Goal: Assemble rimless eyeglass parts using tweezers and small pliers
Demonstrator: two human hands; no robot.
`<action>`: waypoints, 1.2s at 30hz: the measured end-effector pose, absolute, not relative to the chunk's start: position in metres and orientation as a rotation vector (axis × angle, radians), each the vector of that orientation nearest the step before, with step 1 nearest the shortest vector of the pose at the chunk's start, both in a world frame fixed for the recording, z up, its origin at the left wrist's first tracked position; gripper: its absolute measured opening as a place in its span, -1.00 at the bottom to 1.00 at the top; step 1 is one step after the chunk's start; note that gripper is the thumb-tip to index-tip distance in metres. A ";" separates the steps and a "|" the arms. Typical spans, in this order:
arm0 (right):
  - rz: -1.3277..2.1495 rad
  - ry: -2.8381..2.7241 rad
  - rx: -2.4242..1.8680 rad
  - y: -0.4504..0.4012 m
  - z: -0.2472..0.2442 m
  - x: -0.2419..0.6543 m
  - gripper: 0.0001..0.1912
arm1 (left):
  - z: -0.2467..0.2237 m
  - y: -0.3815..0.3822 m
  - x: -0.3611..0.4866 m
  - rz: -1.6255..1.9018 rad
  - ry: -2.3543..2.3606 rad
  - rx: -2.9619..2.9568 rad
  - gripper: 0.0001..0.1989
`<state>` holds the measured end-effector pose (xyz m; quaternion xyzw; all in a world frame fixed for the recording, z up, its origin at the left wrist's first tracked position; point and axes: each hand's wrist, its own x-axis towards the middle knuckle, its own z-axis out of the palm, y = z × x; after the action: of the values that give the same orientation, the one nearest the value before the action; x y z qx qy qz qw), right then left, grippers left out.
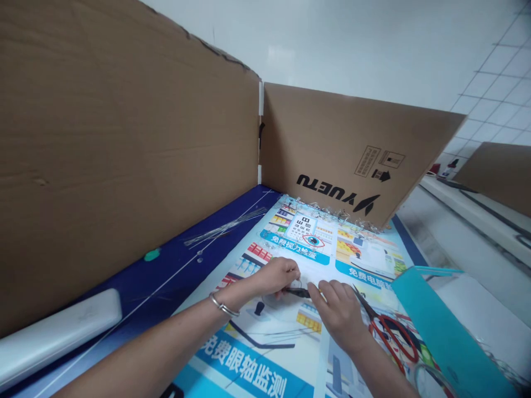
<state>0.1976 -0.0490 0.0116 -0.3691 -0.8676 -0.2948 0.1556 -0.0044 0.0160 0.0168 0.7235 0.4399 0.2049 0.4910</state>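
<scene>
My left hand (279, 275), with a silver bangle on its wrist, is closed in a pinch over the printed sheet. A thin wire (300, 282) curves out from its fingertips. My right hand (338, 309) is closed around what look like small dark pliers (297, 292), whose narrow tip points left and reaches the left fingers. The handles are hidden in the right palm. Just right of that hand lie scissors with red handles (394, 337), their blades pointing up and left. Several thin straight wires (282, 334) lie on the sheet below the hands.
Cardboard panels stand at the left (145, 138) and back (332, 143). Clear scraps (323, 209) line the back panel's foot. A wire bundle (224, 228), a green blob (152, 254) and a long white case (62, 337) lie left. A teal box (448, 326) and tape roll (431, 381) stand right.
</scene>
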 end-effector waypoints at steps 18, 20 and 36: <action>-0.792 -2.502 -1.163 -0.050 0.012 0.195 -0.74 | 0.007 0.020 -0.005 0.530 1.030 1.767 -0.66; -0.767 -2.489 -1.180 -0.050 0.011 0.194 -0.74 | 0.007 0.020 -0.005 0.546 1.015 1.744 -0.66; -0.311 -2.444 -1.416 -0.052 0.001 0.187 -0.77 | 0.012 0.020 -0.009 0.568 1.027 1.803 -0.65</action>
<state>0.1865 -0.0515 0.0007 -0.4926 -0.8505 -0.1084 0.1493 -0.0091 0.0202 0.0121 0.7374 0.4199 0.2324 0.4752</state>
